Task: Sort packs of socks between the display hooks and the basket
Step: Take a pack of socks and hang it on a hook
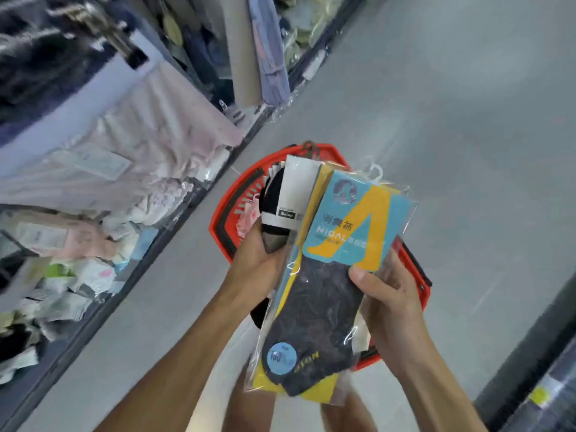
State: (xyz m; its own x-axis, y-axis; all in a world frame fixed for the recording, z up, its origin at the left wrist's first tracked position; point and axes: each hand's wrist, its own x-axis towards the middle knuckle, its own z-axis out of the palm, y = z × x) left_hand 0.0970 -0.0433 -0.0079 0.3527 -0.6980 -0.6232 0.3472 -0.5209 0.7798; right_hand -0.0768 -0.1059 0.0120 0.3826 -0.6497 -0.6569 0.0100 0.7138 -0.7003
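Head view, looking down an aisle. Both hands hold a fanned stack of sock packs above a red basket (229, 210) that stands on the grey floor (452, 120). The left hand (258, 260) wraps around the stack's left edge, its fingers closed on a black-and-white sock pack (280, 198) with a white card header. The right hand (391, 294) grips the right edge, thumb pressed on the front of the topmost pack, a dark sock pack (324, 304) in clear wrap with a blue-and-yellow card. Plastic hanger loops (374, 171) project from the stack's upper end. More packs lie inside the basket, among them a pink one (246, 219). To the left runs a display shelf (78, 244) crowded with pale packs and folded garments; its detail is blurred.
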